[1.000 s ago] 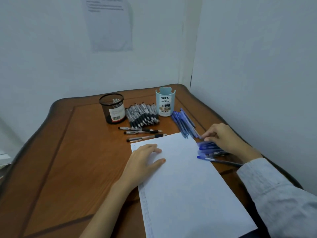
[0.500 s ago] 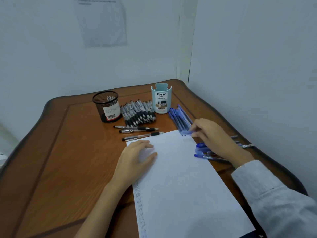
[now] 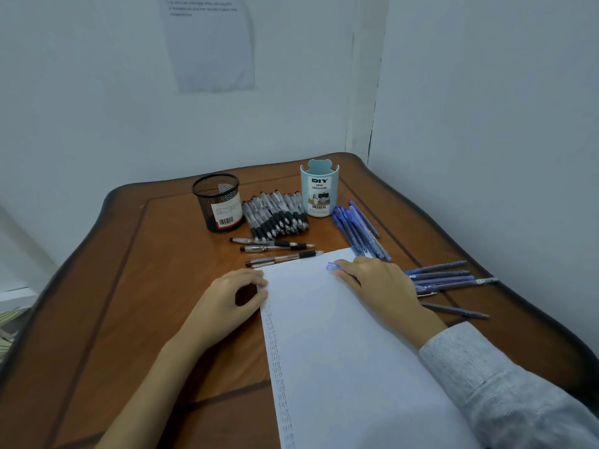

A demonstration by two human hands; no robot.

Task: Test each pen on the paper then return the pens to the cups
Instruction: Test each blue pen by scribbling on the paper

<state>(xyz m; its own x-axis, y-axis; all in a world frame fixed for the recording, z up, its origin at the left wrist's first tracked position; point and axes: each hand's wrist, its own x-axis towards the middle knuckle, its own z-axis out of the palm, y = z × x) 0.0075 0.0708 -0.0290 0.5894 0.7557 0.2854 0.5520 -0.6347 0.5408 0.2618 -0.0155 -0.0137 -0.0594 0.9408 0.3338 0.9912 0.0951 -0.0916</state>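
Firstly, at the left of the wooden table [image 3: 97, 286] stands one black mesh cup [image 3: 217, 202], upright, with a barcode label. The left hand [image 3: 227, 303] lies nearer, fingers curled, fingertips and thumb touching the left edge of the paper [image 3: 340, 367]; whether it pinches the sheet or only presses on it cannot be determined. A column of small handwritten marks runs down that edge, too small to read reliably; the bottom of the sheet is cut off.

Between the two cups lies a heap of black-grip pens [image 3: 275, 215], overlapping and not countable. Three loose black pens [image 3: 278, 247] lie just in front of it.

The light-blue desk organizer cup [image 3: 319, 192] stands upright. Beside it, a bundle of blue pens [image 3: 359, 231] overlaps; no exact count.

The right hand [image 3: 379, 283] rests on the paper, fingers closed round one blue pen [image 3: 332, 266]; only its blurred end shows. At least four fanned blue pens [image 3: 444, 277] lie to the right, partly hidden, plus one darker pen [image 3: 453, 311].
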